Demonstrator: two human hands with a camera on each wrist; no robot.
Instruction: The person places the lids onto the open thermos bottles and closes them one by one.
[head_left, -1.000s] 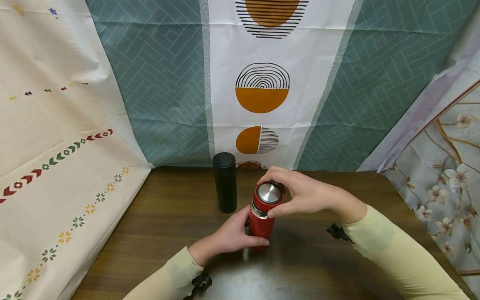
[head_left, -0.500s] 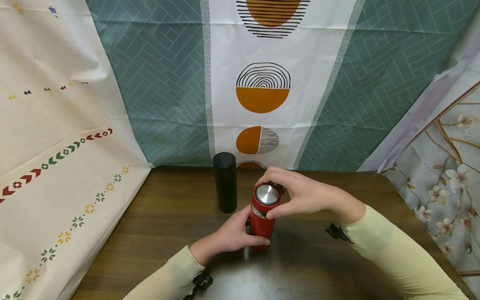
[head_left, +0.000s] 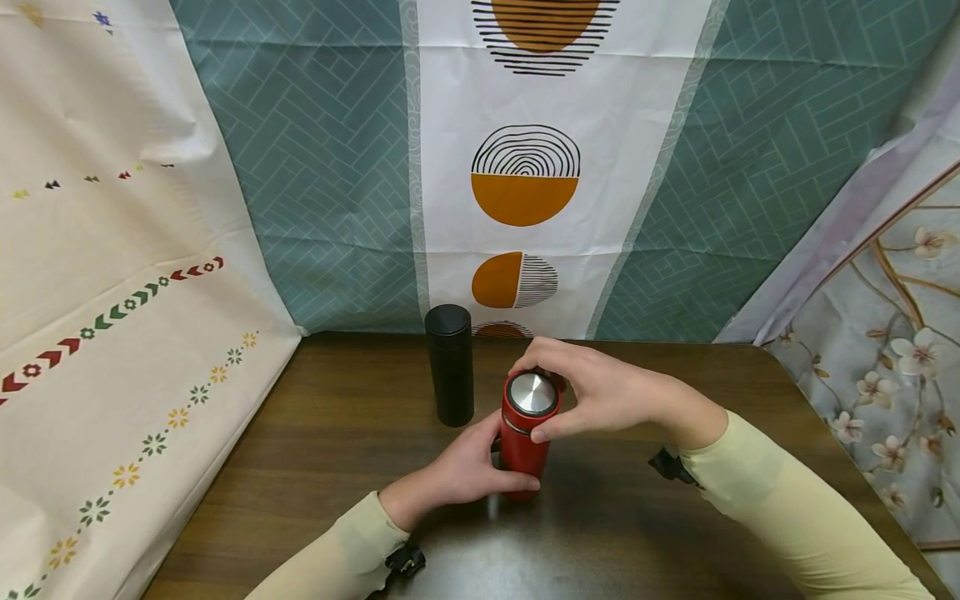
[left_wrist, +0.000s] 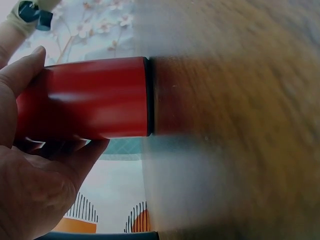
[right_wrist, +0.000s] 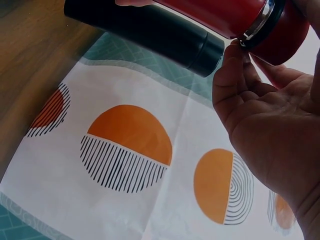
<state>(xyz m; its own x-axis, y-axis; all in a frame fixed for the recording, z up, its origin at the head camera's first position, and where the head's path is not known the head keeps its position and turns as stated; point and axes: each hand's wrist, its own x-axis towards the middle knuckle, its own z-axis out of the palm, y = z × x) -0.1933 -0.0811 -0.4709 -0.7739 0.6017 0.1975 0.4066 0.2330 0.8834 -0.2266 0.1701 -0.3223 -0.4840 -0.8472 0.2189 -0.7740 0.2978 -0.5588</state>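
Looking through the head view first, we are seeing a red bottle (head_left: 522, 457) standing upright on a brown wooden table (head_left: 315, 483), between a person's two hands. The left hand (head_left: 461, 468) is curling round the lower body from the left, and its thumb is crossing the near side. The right hand (head_left: 607, 390) is coming in from the other side and gripping the steel-topped lid (head_left: 532, 393), its thumb pressing near the seam where a thin silver line is showing. Farther back and to the left, a black bottle (head_left: 452, 375) is standing upright, apart from the red one. Behind the table, a teal and white cloth (head_left: 337, 175) is hanging, its white panel carrying orange and striped circles. Turning to the left wrist view, we are finding the red bottle lying sideways across the picture, its black base rim (left_wrist: 149, 96) meeting the wood; the left hand is partly closing round the body, fingers passing behind it. In the right wrist view, we are watching the right hand's bent fingers holding the lid, with a silver ring (right_wrist: 258, 22) gleaming below it and the black bottle appearing just behind.
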